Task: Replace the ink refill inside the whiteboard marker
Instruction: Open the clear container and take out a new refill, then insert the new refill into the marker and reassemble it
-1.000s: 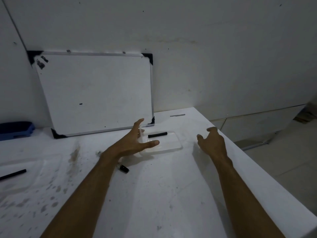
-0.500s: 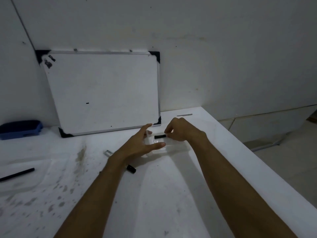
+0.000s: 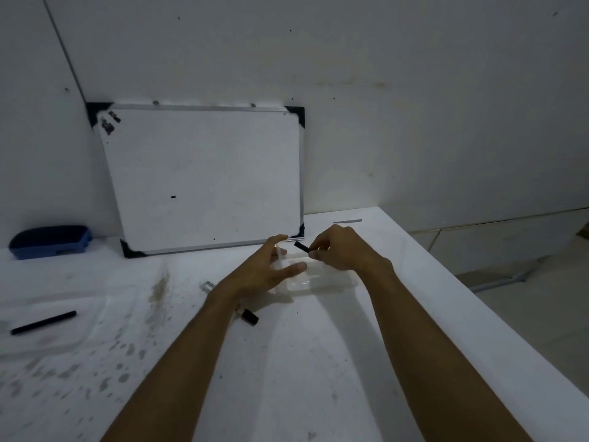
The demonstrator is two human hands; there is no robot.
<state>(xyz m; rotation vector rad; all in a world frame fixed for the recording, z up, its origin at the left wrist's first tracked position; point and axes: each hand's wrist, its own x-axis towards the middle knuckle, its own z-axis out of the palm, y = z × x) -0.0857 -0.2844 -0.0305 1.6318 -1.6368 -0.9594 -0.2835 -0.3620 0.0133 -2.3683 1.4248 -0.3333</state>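
Note:
A clear plastic tray (image 3: 331, 283) lies on the white table in front of the whiteboard. My right hand (image 3: 341, 253) pinches a short black ink refill (image 3: 302, 246) and holds it tilted just above the tray's far left corner. My left hand (image 3: 266, 271) rests at the tray's left edge, fingers spread, thumb on the rim. A marker lies partly hidden under my left forearm: its silver end (image 3: 207, 286) shows on one side, its black cap end (image 3: 249, 316) on the other. A thin black stick (image 3: 43, 322) lies far left.
A whiteboard (image 3: 204, 177) leans against the wall behind the tray. A blue eraser (image 3: 51, 240) sits at the back left. The table (image 3: 302, 362) is stained with grey ink spots on its left half; its right edge drops to a tiled floor.
My right hand has come in from the right, reached into the tray, taken the black refill and lifted it clear. My left hand has stayed at the tray's left edge.

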